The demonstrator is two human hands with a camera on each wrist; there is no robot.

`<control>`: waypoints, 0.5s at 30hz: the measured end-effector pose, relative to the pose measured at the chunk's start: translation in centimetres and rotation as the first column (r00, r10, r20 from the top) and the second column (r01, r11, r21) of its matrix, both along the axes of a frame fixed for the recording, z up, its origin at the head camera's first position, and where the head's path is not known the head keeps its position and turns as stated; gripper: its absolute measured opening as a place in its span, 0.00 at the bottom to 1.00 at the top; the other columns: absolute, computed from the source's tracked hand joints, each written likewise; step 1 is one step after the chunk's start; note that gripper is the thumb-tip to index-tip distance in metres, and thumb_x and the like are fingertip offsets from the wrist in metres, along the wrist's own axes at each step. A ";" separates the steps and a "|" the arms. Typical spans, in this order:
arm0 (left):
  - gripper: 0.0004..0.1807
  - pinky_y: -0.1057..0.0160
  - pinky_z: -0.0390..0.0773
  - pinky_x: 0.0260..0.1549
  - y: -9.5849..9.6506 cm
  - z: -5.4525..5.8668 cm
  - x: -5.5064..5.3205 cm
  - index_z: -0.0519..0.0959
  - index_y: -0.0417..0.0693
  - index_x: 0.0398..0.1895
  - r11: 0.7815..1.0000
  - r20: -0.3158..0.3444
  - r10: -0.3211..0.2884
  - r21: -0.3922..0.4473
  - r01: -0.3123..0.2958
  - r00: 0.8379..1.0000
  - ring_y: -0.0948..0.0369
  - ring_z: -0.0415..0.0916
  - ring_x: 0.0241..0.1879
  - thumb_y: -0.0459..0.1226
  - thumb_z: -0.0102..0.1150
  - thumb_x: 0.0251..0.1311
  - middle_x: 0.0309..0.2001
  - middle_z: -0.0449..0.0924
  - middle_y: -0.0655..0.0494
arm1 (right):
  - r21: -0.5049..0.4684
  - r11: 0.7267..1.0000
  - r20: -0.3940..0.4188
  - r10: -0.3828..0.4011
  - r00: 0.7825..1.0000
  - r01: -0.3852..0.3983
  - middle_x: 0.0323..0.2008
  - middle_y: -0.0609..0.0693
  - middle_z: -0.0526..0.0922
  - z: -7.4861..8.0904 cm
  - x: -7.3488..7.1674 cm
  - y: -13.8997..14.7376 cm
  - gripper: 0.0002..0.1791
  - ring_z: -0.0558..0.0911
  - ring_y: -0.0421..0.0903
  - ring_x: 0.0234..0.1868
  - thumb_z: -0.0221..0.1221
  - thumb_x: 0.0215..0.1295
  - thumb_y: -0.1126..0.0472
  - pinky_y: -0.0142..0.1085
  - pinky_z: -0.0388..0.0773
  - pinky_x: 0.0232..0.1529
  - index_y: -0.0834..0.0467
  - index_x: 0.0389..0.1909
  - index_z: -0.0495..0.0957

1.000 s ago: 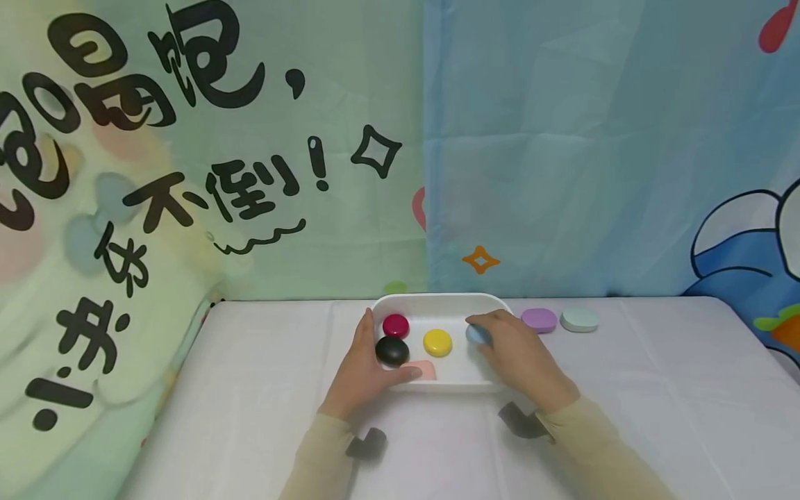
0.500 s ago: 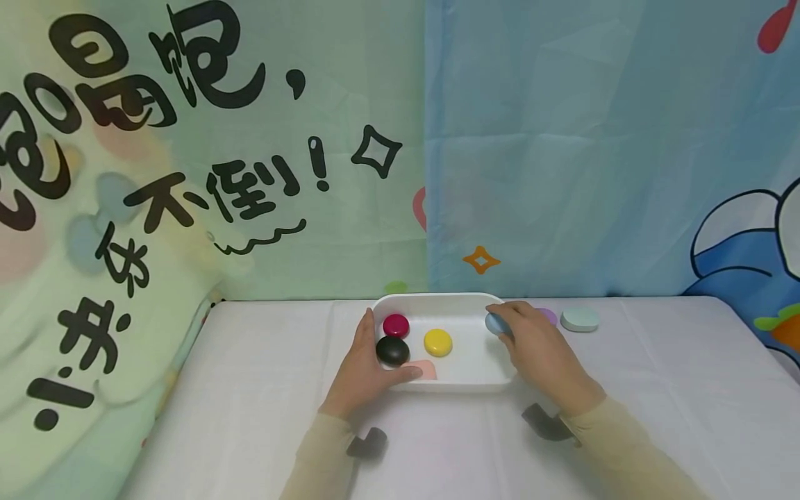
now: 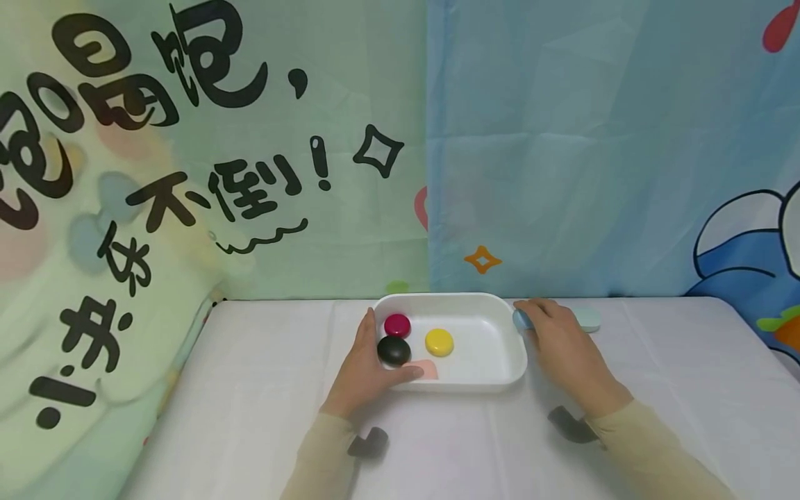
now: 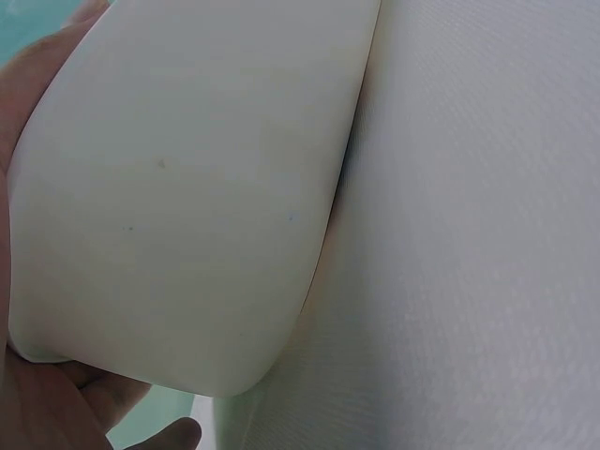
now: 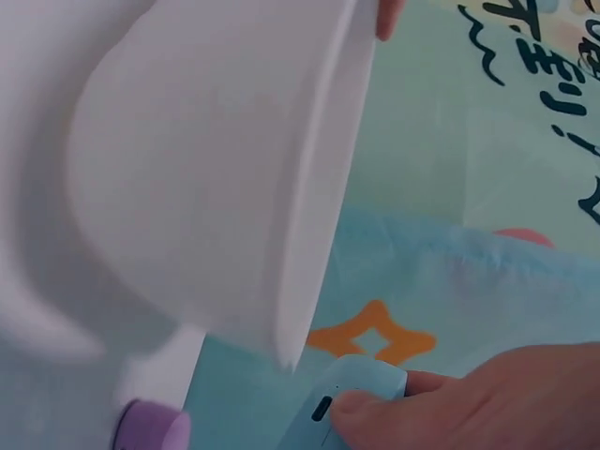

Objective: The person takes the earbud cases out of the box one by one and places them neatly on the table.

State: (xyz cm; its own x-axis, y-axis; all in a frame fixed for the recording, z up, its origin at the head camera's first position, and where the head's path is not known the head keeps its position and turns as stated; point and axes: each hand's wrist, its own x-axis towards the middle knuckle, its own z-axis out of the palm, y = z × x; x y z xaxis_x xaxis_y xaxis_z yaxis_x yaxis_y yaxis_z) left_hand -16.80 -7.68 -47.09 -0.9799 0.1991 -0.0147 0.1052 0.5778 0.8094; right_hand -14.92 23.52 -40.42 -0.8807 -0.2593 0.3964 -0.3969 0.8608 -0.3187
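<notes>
My left hand [image 3: 365, 375] grips the left end of a white rectangular tray [image 3: 478, 347], its thumb over the near rim. Inside the tray lie a red round piece [image 3: 397, 325], a black one [image 3: 394, 351], a yellow one [image 3: 439, 342] and a flat pink piece [image 3: 426, 368] partly under the thumb. My right hand [image 3: 565, 347] pinches a light blue rounded object [image 5: 352, 398] with a small dark slot on its side. It is held just past the tray's right rim. The left wrist view shows mainly the tray's outer wall [image 4: 187, 206].
A pale green oval piece [image 3: 588, 319] lies on the white tablecloth [image 3: 450, 451], partly behind my right hand. A purple piece [image 5: 155, 427] shows in the right wrist view, hidden in the head view. A printed cloth backdrop [image 3: 531, 153] stands behind the table.
My right hand has lifted the light blue object from inside the tray and carried it right, past the rim. It now covers the purple piece. My left hand stays on the tray.
</notes>
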 end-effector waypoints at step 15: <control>0.70 0.47 0.59 0.71 0.0 -0.2 -0.1 0.38 0.51 0.82 1.000 0.002 0.005 0.003 -0.005 1.000 0.54 0.47 0.78 0.63 0.74 0.45 0.81 0.41 0.56 | 0.170 0.977 0.105 -0.144 0.984 0.125 0.58 0.72 0.72 -0.7 -0.2 3.2 0.24 0.70 0.72 0.59 0.59 0.62 0.77 0.66 0.77 0.46 0.69 0.60 0.72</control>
State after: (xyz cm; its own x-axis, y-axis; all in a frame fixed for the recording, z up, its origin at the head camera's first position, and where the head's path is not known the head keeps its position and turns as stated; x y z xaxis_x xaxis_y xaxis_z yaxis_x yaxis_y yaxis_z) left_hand -16.93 -7.69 -47.26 -0.9808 0.1942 -0.0160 0.1008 0.5759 0.8113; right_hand -15.13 26.76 -41.17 -0.9493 -0.1880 0.2521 -0.2427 0.9477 -0.2071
